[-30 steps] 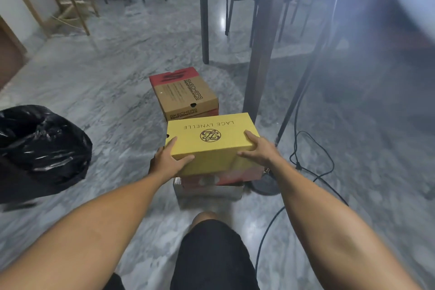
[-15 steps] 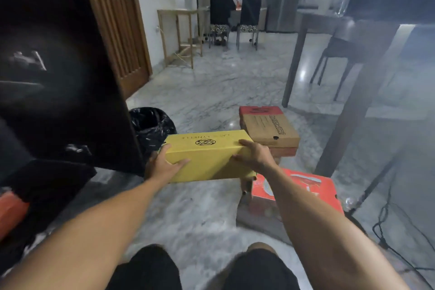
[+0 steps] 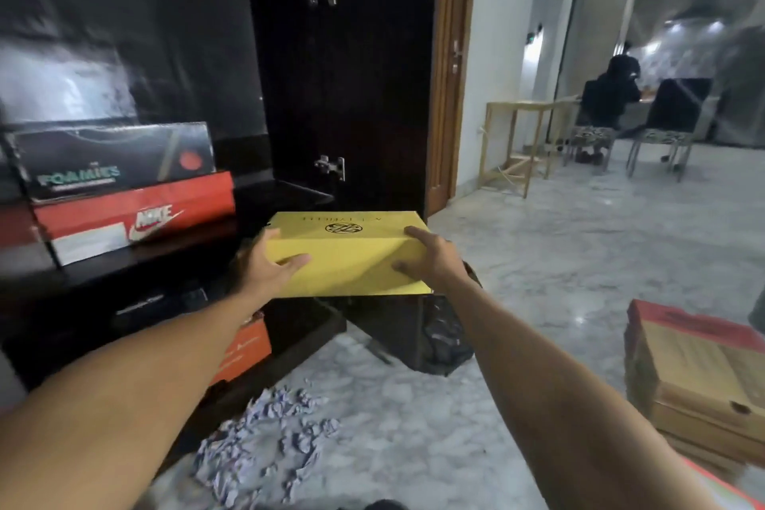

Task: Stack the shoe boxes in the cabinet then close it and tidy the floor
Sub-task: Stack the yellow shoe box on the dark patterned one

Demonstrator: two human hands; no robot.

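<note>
Cardboard shoe boxes counted, relative to the dark wooden cabinet (image 3: 339,54): three inside, one held before it, one brown right.

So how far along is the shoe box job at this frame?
Partly done: a black Foamies box already sits on a red Nike box in the open cabinet. In hand: left hand and right hand carry the yellow box toward it. Left: the brown box, crumpled paper, closing the door.
</note>
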